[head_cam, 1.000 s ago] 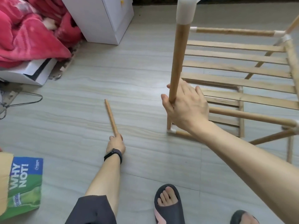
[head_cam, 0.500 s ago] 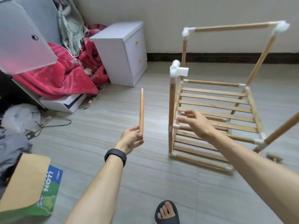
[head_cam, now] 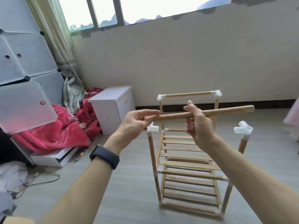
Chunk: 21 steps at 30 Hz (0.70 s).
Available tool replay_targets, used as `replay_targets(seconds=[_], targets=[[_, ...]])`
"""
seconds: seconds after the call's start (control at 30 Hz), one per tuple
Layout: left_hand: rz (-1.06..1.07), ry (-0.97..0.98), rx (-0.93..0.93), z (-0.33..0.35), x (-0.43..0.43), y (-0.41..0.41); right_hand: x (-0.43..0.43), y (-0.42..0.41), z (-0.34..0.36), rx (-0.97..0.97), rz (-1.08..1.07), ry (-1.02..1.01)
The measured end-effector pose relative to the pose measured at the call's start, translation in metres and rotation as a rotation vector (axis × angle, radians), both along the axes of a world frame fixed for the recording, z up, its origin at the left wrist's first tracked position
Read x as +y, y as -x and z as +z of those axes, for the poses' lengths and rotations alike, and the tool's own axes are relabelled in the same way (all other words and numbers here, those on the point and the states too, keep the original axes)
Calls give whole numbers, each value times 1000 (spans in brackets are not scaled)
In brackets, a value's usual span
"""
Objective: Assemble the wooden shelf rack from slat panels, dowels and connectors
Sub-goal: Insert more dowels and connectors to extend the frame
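Step in hand: fitting the top front rail. Left hand (head_cam: pixel 137 122) pinches the left end of the round light-wood dowel (head_cam: pixel 226 111). Right hand (head_cam: pixel 199 126) grasps it mid-length, fingers loosely curled. The dowel is held level above the part-built wooden slat rack (head_cam: pixel 186 149) on the floor.

Next move, as judged: seat its ends in the open white plastic connectors, front-left (head_cam: pixel 152 128) and front-right (head_cam: pixel 243 129).

Red blanket (head_cam: pixel 53 136) and white cabinet (head_cam: pixel 111 107) sit well left; neither obstructs.

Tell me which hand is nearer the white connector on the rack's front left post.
Left. The left hand sits just beside that connector; the right hand is farther right, gripping the dowel at its middle.
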<state>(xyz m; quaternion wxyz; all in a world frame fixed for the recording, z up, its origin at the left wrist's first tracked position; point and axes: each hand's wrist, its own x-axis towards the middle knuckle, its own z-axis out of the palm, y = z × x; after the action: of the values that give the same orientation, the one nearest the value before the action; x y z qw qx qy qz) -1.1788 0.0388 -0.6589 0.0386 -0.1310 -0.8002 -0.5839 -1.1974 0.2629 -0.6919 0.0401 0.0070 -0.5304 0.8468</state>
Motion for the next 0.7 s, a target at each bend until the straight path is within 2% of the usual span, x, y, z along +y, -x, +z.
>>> replay_targets(seconds=[0.03, 0.1, 0.2, 0.33, 0.7], targets=[[21, -51, 23, 0, 9, 2, 5, -1, -2, -28, -46, 47], [208, -142, 90, -10, 24, 11, 11, -6, -9, -91, -92, 113], [529, -124, 103, -38, 39, 26, 17, -16, -23, -181, -76, 186], [404, -231, -50, -86, 49, 37, 24, -27, -44, -231, -23, 205], [391, -214, -6, -107, 39, 58, 31, -24, -62, -203, -11, 122]])
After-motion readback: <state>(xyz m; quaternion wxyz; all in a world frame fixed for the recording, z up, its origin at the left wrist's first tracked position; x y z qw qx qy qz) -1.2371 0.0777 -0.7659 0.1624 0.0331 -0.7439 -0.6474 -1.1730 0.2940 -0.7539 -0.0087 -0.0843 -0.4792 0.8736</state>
